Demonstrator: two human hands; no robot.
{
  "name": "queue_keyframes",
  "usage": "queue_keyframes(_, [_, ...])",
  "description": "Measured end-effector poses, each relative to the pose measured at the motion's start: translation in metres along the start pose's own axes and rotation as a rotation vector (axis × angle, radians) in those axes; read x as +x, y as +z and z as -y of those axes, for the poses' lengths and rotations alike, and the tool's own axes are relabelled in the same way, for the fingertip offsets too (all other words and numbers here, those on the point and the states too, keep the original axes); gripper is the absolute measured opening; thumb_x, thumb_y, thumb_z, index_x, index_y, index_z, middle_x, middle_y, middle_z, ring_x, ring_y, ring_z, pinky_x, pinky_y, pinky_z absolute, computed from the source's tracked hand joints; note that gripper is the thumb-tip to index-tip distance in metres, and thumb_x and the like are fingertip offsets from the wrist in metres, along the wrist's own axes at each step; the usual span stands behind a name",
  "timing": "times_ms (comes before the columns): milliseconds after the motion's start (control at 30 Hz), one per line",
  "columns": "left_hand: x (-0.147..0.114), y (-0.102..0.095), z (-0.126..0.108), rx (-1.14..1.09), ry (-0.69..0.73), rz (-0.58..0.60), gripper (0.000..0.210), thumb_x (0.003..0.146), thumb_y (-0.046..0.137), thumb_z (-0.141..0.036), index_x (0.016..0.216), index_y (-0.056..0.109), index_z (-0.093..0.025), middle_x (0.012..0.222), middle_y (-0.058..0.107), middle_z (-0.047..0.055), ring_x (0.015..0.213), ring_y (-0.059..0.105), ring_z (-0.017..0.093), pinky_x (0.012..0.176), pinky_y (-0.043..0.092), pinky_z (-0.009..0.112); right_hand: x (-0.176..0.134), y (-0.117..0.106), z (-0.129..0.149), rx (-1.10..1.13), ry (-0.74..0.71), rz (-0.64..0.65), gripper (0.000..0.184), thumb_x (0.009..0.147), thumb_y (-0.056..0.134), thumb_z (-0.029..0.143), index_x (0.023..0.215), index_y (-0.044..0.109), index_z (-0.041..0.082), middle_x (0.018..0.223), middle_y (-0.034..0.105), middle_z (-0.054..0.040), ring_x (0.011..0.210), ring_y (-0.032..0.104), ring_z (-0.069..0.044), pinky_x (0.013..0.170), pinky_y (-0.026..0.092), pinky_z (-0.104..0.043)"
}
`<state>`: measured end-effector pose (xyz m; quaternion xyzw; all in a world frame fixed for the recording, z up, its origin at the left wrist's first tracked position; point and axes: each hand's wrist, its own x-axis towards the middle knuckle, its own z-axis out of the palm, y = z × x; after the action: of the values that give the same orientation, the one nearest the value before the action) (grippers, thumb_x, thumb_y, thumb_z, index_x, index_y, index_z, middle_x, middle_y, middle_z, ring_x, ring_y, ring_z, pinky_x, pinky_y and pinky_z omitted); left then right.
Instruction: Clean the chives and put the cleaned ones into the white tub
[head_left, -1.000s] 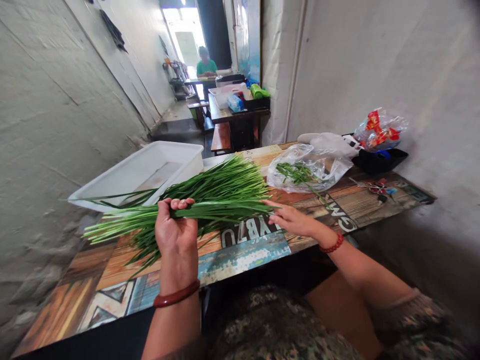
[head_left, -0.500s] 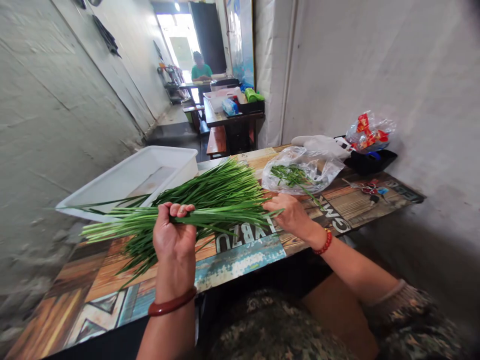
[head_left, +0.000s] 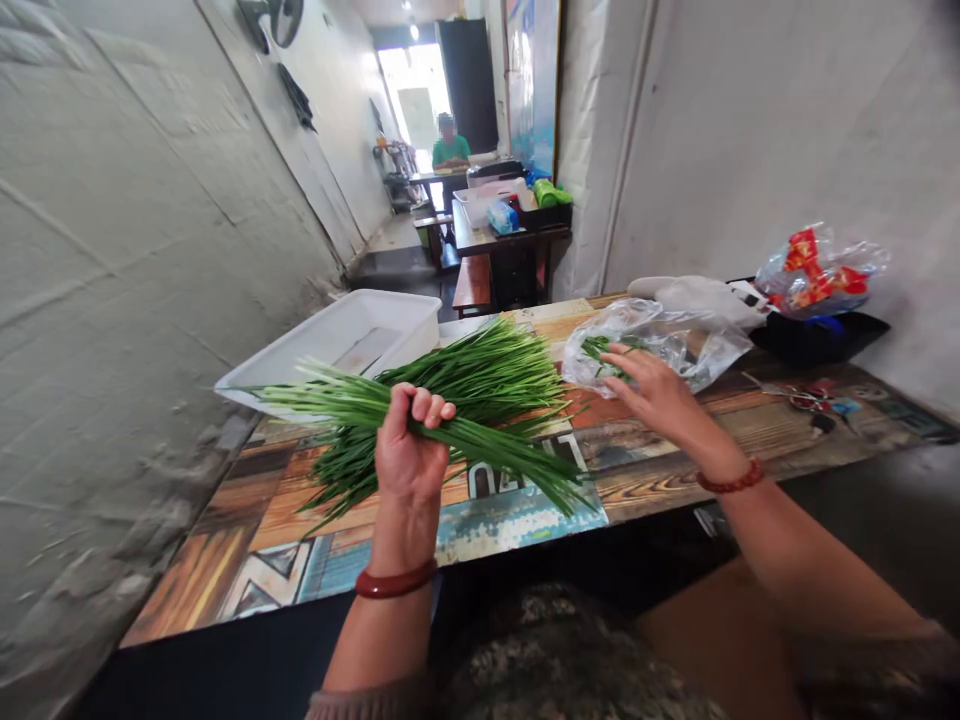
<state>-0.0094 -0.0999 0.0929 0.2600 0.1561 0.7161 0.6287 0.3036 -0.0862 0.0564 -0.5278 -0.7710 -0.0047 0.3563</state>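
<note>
My left hand [head_left: 411,450] is closed round a bunch of garlic chives [head_left: 517,455], pale ends to the left and dark leaf tips hanging to the right. Beneath and behind it, a larger pile of garlic chives [head_left: 499,365] lies on the wood-patterned table [head_left: 667,450]. Over a clear plastic bag [head_left: 709,350] my right hand [head_left: 660,400] is open, fingers stretched out. Green chive scraps [head_left: 596,348] lie in the bag, partly hidden by that hand.
A white plastic tub [head_left: 420,318] stands at the table's far left. To the right are keys [head_left: 821,402], a dark container [head_left: 821,340] and a red-printed clear bag [head_left: 806,270]. Farther back, a person in green [head_left: 451,150] sits beyond another table [head_left: 480,240] holding bins.
My right hand has left the tips of the held bunch, opened and moved over the plastic bag. The held bunch now tilts down to the right. The view has shifted.
</note>
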Motion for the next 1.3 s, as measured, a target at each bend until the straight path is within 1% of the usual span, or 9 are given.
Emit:
queue_keyframes(200, [-0.01, 0.012, 0.037, 0.11, -0.123, -0.005, 0.021, 0.081, 0.073, -0.033, 0.077, 0.059, -0.017, 0.07, 0.058, -0.003, 0.066, 0.059, 0.01, 0.077, 0.053, 0.029, -0.006, 0.044, 0.091, 0.714, 0.067, 0.307, 0.062, 0.091, 0.054, 0.046, 0.144, 0.04, 0.017, 0.135, 0.059, -0.0157, 0.118, 0.06, -0.026, 0.098, 0.049, -0.043])
queue_keyframes(333, [-0.014, 0.008, 0.045, 0.291, -0.065, -0.033, 0.025, 0.077, 0.075, -0.037, 0.079, 0.065, -0.015, 0.09, 0.069, 0.005, 0.091, 0.066, 0.018, 0.093, 0.05, 0.036, -0.01, 0.068, 0.127, 0.873, 0.146, 0.529, 0.038, 0.091, 0.053, 0.049, 0.107, 0.058, 0.016, 0.09, 0.07, -0.0071, 0.075, 0.067, -0.017, 0.067, 0.054, -0.03])
queue_keyframes(400, [-0.014, 0.005, 0.043, 0.431, -0.005, -0.027, 0.024, 0.08, 0.072, -0.037, 0.081, 0.066, -0.014, 0.092, 0.07, 0.006, 0.093, 0.065, 0.018, 0.095, 0.048, 0.036, -0.012, 0.076, 0.133, 0.997, 0.276, 0.621, 0.038, 0.091, 0.049, 0.054, 0.09, 0.054, 0.017, 0.068, 0.061, 0.0008, 0.049, 0.054, -0.01, 0.047, 0.043, -0.022])
queue_keyframes(500, [-0.012, 0.002, 0.037, 0.498, -0.018, 0.013, 0.026, 0.08, 0.072, -0.037, 0.092, 0.065, -0.016, 0.094, 0.07, 0.006, 0.094, 0.066, 0.019, 0.093, 0.048, 0.036, -0.012, 0.084, 0.139, 1.231, 0.426, 0.602, 0.043, 0.086, 0.052, 0.062, 0.085, 0.047, 0.019, 0.059, 0.05, 0.0068, 0.042, 0.041, -0.005, 0.041, 0.031, -0.017])
queue_keyframes(667, [-0.004, 0.007, 0.029, 0.39, -0.177, 0.079, 0.035, 0.076, 0.075, -0.035, 0.102, 0.057, -0.019, 0.076, 0.06, -0.002, 0.066, 0.062, 0.012, 0.07, 0.053, 0.03, -0.008, 0.089, 0.147, 1.408, 0.522, 0.625, 0.048, 0.083, 0.056, 0.067, 0.086, 0.046, 0.02, 0.058, 0.049, 0.0075, 0.043, 0.04, -0.006, 0.043, 0.031, -0.019])
queue_keyframes(833, [0.023, 0.018, -0.01, 0.529, -0.112, 0.121, 0.029, 0.078, 0.07, -0.036, 0.094, 0.054, -0.018, 0.059, 0.041, -0.009, 0.042, 0.034, 0.005, 0.042, 0.033, 0.019, -0.012, 0.098, 0.129, 1.403, 0.408, 0.631, 0.046, 0.088, 0.052, 0.062, 0.102, 0.058, 0.019, 0.086, 0.065, -0.0032, 0.072, 0.059, -0.013, 0.062, 0.046, -0.025])
queue_keyframes(967, [0.067, 0.022, -0.073, 1.022, 0.046, 0.179, 0.023, 0.08, 0.064, -0.035, 0.095, 0.057, -0.018, 0.055, 0.041, -0.007, 0.041, 0.032, 0.008, 0.042, 0.028, 0.021, -0.021, 0.114, 0.1, 1.289, 0.498, 0.621, 0.049, 0.088, 0.054, 0.061, 0.11, 0.06, 0.017, 0.084, 0.065, -0.0037, 0.065, 0.057, -0.011, 0.055, 0.041, -0.023])
queue_keyframes(1133, [0.145, -0.01, -0.126, 2.084, 0.312, 0.255, 0.011, 0.077, 0.063, -0.027, 0.083, 0.059, -0.018, 0.07, 0.059, 0.005, 0.068, 0.057, 0.022, 0.068, 0.043, 0.03, -0.023, 0.124, 0.085, 1.302, 0.569, 0.619, 0.051, 0.086, 0.055, 0.062, 0.107, 0.06, 0.016, 0.077, 0.064, -0.002, 0.058, 0.054, -0.009, 0.053, 0.04, -0.022])
queue_keyframes(1300, [0.205, -0.07, -0.143, 2.465, 0.135, 0.049, 0.022, 0.08, 0.06, -0.028, 0.098, 0.057, -0.014, 0.097, 0.068, 0.02, 0.094, 0.064, 0.034, 0.081, 0.045, 0.039, -0.021, 0.126, 0.088, 1.269, 0.544, 0.649, 0.049, 0.086, 0.056, 0.061, 0.106, 0.06, 0.016, 0.075, 0.064, -0.0014, 0.057, 0.055, -0.01, 0.054, 0.045, -0.023])
